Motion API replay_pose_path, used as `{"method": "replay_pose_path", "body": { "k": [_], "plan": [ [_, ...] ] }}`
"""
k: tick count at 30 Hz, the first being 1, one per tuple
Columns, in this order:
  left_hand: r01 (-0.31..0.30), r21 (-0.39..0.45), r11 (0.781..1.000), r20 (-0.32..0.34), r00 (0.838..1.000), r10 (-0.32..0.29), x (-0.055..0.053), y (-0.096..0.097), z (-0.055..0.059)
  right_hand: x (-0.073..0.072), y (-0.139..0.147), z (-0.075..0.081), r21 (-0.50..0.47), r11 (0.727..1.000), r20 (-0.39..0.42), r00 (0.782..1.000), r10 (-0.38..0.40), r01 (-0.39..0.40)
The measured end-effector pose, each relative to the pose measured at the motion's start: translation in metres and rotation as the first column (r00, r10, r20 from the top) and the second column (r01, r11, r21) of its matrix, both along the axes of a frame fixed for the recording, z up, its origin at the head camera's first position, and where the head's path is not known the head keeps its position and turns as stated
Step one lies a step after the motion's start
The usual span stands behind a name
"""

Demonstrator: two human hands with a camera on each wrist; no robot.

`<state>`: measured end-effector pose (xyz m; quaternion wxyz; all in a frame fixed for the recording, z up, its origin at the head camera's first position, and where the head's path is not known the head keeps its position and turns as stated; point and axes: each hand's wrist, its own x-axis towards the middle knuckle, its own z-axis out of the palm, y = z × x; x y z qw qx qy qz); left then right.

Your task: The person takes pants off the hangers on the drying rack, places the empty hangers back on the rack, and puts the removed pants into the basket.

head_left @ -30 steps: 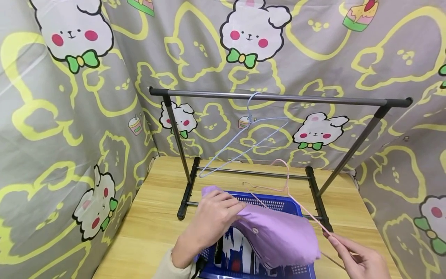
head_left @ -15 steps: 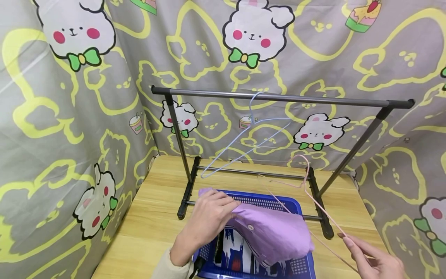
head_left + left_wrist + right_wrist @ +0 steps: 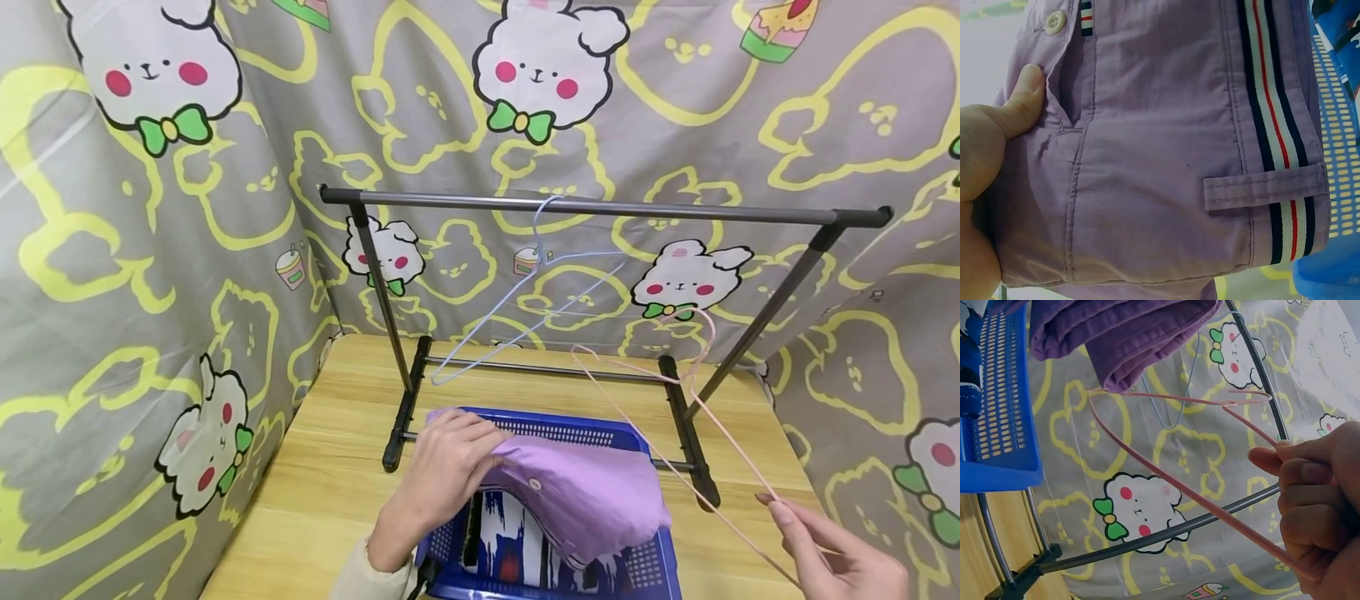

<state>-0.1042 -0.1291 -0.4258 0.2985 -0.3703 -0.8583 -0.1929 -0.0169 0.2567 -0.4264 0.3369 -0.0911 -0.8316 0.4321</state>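
Folded purple pants (image 3: 585,492) with a button and a belt loop are held over the blue basket (image 3: 665,554). My left hand (image 3: 450,467) grips them at the left end, its thumb on the front beside the button in the left wrist view. A striped ribbon runs along the inside of the waistband (image 3: 1279,125). At the right, my right hand (image 3: 840,537) pinches the corner of a thin pink hanger (image 3: 1166,480), its fingers curled. The hanger's hook points toward the back, apart from the rack's bar. The left hand's other fingers are partly hidden by the cloth.
A dark metal clothes rack (image 3: 675,212) stands on the wooden table (image 3: 300,500) behind the basket. From its bar hangs a light blue hanger (image 3: 540,260). White, blue and red patterned cloth (image 3: 498,533) lies in the basket. A printed curtain (image 3: 427,75) encloses the table.
My right hand has moved right with the pink hanger, whose hook has risen and shifted right, away from the pants. The left hand and the pants have shifted slightly left.
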Motion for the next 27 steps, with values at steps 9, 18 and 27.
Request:
{"method": "replay_pose_path", "body": {
  "k": [9, 18, 27],
  "plan": [
    [-0.003, 0.02, 1.0, 0.018, 1.0, 0.003, -0.002, 0.001, -0.009, 0.001, 0.001, 0.008, -0.05, 0.998, -0.008, 0.999, -0.032, 0.032],
    [0.003, 0.016, 1.0, 0.028, 1.0, -0.003, -0.004, 0.003, -0.014, -0.002, 0.001, 0.014, -0.028, 0.999, -0.046, 0.999, -0.023, 0.022],
    [0.01, 0.013, 1.0, 0.03, 0.999, -0.01, -0.004, 0.006, -0.017, -0.014, 0.003, 0.025, -0.046, 0.999, -0.053, 0.998, -0.017, 0.015]
  ]
}}
